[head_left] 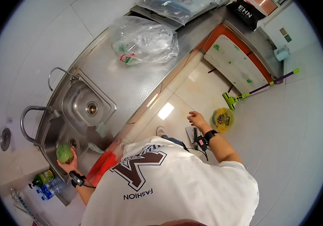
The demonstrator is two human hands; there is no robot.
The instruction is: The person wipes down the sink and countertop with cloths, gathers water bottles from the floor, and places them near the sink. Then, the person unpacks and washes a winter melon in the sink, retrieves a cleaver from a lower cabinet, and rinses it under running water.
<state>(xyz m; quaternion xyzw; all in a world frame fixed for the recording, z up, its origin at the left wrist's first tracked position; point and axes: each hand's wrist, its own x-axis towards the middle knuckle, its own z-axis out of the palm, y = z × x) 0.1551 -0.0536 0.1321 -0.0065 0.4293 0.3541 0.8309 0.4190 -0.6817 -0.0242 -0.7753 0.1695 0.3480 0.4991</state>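
Observation:
A round green melon point(64, 153) rests in my left hand point(71, 162), whose fingers curl around its side and underside. It is held above the nearer basin of the steel sink point(53, 132), close to the drain. A tall curved tap point(22, 119) stands at that basin's wall side. Well away from the counter, my right hand point(197, 119) hangs over the floor with loosely bent fingers slightly apart, and I see nothing in it. Both wrists wear black straps with small devices. Some red material point(100, 165) lies along the sink's front edge.
Clear plastic bags point(144, 39) lie on the steel counter point(139, 79). A yellow-lined bin point(223, 119) and a green mop point(234, 100) stand on the right. Bottles point(50, 188) sit left of the sink, and a slotted ladle point(4, 139) hangs on the wall.

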